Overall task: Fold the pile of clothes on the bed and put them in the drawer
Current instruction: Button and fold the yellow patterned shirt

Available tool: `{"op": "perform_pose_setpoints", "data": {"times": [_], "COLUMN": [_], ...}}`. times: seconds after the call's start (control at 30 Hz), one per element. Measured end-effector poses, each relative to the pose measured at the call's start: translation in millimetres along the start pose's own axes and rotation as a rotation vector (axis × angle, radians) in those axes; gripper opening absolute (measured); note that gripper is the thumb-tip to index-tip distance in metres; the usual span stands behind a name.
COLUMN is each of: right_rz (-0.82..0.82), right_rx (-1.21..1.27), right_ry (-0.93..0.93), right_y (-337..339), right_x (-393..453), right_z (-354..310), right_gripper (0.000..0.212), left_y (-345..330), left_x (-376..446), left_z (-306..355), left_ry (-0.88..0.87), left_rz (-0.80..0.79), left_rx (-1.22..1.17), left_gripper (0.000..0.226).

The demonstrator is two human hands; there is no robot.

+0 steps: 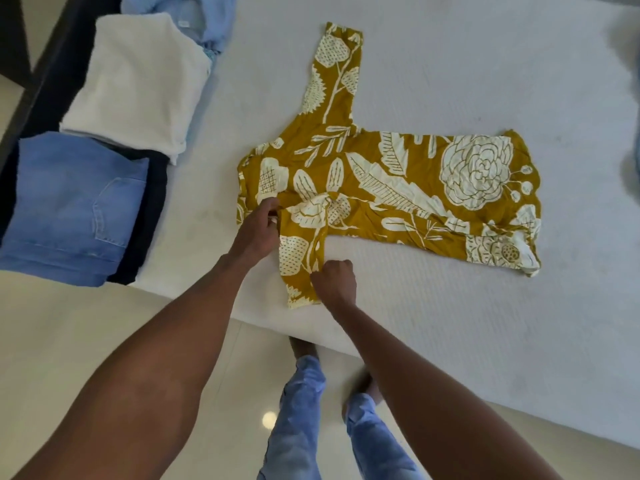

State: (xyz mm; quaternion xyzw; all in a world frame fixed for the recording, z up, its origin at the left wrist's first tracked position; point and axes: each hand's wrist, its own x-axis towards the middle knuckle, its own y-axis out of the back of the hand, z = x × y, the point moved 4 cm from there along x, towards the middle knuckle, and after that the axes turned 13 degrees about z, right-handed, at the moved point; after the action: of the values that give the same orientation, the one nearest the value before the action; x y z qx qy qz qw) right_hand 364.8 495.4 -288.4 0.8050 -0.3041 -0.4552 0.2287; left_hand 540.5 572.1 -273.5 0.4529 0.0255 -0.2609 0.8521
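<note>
A mustard floral top (398, 188) lies spread flat on the white bed (485, 81). The left hand (258, 226) pinches its near shoulder, fingers curled into the cloth. The right hand (334, 280) pinches the near sleeve (299, 268), fingers closed. Folded jeans (72, 209) lie at left.

Premises: a home bedroom. Evidence: a bed (450, 81) with white textured cover, extending beyond the fingers (268, 207); folded household laundry to their left, namely jeans (69, 209) and a white garment (138, 84); glossy pale tiled floor (62, 334) below the bed edge.
</note>
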Motion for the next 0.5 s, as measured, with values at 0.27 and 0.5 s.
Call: {"op": "perform_pose_setpoints", "data": {"times": [0.27,0.5], "right_rz": [-0.266,0.272], "right_rx": [0.833,0.070], "right_ry": [-0.041,0.136], "right_y": [99.3,104.7], "right_x": [72.0,118.6], "right_z": [-136.0,-103.5], "right_gripper": [0.015,0.020], "left_y": [12.0,15.0], "left_x": [36.4,56.5], "left_z": [-12.3,-2.6], "left_ry": [0.301,0.304], "left_rz": [-0.078,-0.238], "left_rx": [-0.406,-0.366], "left_gripper": [0.033,0.054]}}
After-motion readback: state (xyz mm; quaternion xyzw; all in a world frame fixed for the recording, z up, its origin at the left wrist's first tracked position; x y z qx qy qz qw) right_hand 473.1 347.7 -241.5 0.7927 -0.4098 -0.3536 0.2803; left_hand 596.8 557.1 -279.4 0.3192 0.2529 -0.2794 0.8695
